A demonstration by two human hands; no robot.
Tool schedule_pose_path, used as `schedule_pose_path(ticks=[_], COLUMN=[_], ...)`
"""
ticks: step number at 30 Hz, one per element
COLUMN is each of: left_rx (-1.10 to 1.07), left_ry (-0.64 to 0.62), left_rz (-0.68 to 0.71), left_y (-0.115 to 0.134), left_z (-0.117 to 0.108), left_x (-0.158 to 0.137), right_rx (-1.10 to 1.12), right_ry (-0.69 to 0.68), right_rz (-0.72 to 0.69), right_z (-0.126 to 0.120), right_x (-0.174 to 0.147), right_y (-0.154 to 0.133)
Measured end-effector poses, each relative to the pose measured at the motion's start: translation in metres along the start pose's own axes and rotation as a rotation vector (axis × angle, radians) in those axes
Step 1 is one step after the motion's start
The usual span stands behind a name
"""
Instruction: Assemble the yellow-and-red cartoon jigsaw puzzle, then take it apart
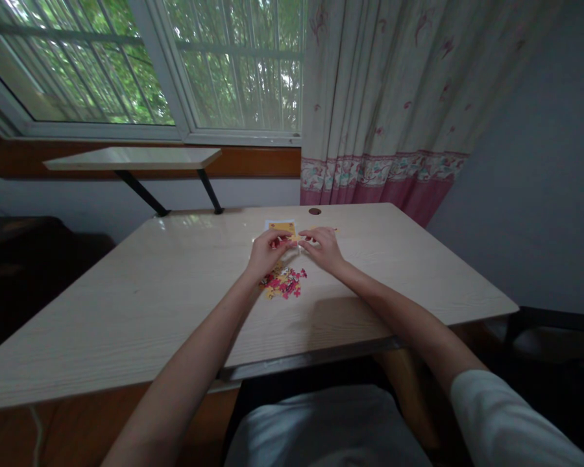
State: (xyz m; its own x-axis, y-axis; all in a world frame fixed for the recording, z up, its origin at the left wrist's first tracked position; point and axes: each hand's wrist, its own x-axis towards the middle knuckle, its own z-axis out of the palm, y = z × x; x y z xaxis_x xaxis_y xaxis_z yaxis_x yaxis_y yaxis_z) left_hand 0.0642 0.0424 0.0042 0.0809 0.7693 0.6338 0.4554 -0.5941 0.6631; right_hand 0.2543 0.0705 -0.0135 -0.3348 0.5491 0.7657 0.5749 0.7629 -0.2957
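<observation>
My left hand and my right hand meet above the middle of the desk, thumbs and fingertips pinched. Between them is a small yellow jigsaw puzzle piece; both hands appear to grip it from either side. Just behind my left hand lies a yellow card with a white edge, partly covered by the fingers. Nearer to me, a loose heap of red and yellow puzzle pieces rests on the desk, its left side hidden by my left wrist. A bit of yellow shows beyond my right hand.
The pale wooden desk has a raised shelf on black legs at the back left. A round cable hole sits near its rear edge. Behind are a barred window and a floral curtain.
</observation>
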Motion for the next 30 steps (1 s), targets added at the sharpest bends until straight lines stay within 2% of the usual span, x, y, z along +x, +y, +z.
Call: schedule_pose_path(ticks=[4, 7, 12, 15, 18, 24, 30], left_rx=[-0.006, 0.052, 0.319, 0.467, 0.526, 0.457, 0.460], left_ry=[-0.049, -0.127, -0.221, -0.257, -0.278, -0.302, -0.299], left_rz=[-0.050, -0.100, -0.143, -0.177, -0.219, -0.230, -0.236], left_y=[-0.001, -0.006, -0.025, -0.037, -0.045, -0.053, -0.055], left_z=[-0.001, -0.007, -0.028, -0.038, -0.043, -0.041, -0.042], left_x=[0.001, 0.003, 0.007, 0.006, 0.005, 0.004, 0.004], right_rx=[-0.007, -0.048, -0.199, -0.257, -0.246, -0.239, -0.233], right_ry=[-0.025, -0.019, -0.105, -0.229, -0.343, -0.415, -0.449], right_rz=[0.026, 0.111, 0.417, 0.585, 0.695, 0.771, 0.796], right_z=[-0.004, -0.011, -0.017, -0.011, -0.002, 0.008, 0.008], right_x=[0.004, 0.012, 0.023, 0.028, 0.034, 0.045, 0.047], right_y=[0.002, 0.016, 0.070, 0.100, 0.116, 0.125, 0.128])
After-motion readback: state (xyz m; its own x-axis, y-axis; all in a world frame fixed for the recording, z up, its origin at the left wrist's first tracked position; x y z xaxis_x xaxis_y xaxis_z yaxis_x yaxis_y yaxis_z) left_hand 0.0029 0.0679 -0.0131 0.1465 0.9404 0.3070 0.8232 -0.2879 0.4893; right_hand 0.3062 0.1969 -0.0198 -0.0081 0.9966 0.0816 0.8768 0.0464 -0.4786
